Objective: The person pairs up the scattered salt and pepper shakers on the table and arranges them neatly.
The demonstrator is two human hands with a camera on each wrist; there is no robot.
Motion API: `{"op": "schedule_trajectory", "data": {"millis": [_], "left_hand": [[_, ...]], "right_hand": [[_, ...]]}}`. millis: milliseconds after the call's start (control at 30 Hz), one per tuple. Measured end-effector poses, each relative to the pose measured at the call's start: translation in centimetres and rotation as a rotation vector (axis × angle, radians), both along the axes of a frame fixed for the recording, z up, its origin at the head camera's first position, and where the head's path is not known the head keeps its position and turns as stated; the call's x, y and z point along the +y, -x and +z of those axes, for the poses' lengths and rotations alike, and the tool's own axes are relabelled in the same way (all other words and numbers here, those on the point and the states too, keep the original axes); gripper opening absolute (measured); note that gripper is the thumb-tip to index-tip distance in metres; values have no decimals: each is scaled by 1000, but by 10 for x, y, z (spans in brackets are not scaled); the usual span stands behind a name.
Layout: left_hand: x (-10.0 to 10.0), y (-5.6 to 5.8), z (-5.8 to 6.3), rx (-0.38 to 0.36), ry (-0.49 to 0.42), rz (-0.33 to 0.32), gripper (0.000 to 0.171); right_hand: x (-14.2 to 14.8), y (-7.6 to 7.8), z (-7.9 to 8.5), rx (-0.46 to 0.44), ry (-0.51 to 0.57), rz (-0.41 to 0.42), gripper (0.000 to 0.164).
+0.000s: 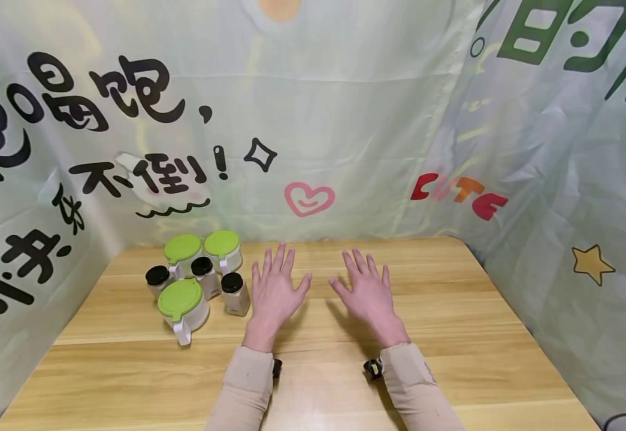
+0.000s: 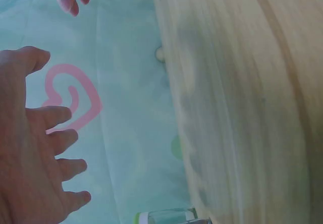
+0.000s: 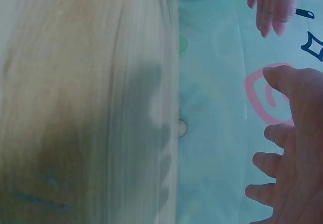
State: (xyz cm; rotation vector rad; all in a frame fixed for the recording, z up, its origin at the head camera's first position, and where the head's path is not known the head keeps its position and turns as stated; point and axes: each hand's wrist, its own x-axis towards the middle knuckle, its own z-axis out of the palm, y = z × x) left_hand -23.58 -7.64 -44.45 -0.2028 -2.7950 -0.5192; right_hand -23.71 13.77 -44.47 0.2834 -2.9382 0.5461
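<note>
My left hand (image 1: 276, 291) and right hand (image 1: 368, 293) are held out over the wooden table (image 1: 453, 335), palms down with fingers spread and nothing in them. Shadows fall on the wood beneath both. Just left of the left hand stands a small jar with a black lid (image 1: 235, 293). Two more black-lidded jars, one in the middle (image 1: 206, 278) and one at the left (image 1: 159, 280), stand among three white-handled pots with green lids: one in front (image 1: 182, 308), two behind (image 1: 183, 250) (image 1: 223, 248). In the left wrist view, the left hand (image 2: 35, 143) shows its fingers apart.
A printed cloth (image 1: 345, 131) hangs behind the table and along both sides, with a pink heart (image 1: 310, 199) at its middle. The table's back edge runs close beyond the fingertips. A dark wrist camera (image 1: 373, 369) sits at the right cuff.
</note>
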Motion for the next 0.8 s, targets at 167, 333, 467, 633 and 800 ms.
{"op": "schedule_trajectory", "data": {"millis": [167,333,467,633,800], "left_hand": [[0,-2,5,102,-33,-5,68],[0,-4,10,207,-59,-10,58],[-1,-6,15,273,-73,-10,54],[-7,-11,20,329,-89,-3,49],[-17,-17,24,352,-108,2,46]], "right_hand": [[-1,-1,3,51,37,-3,77],[-3,-2,4,123,63,-1,73],[-6,-4,6,168,99,-1,71],[-12,-6,8,220,183,8,68],[-17,-6,8,278,269,39,66]]}}
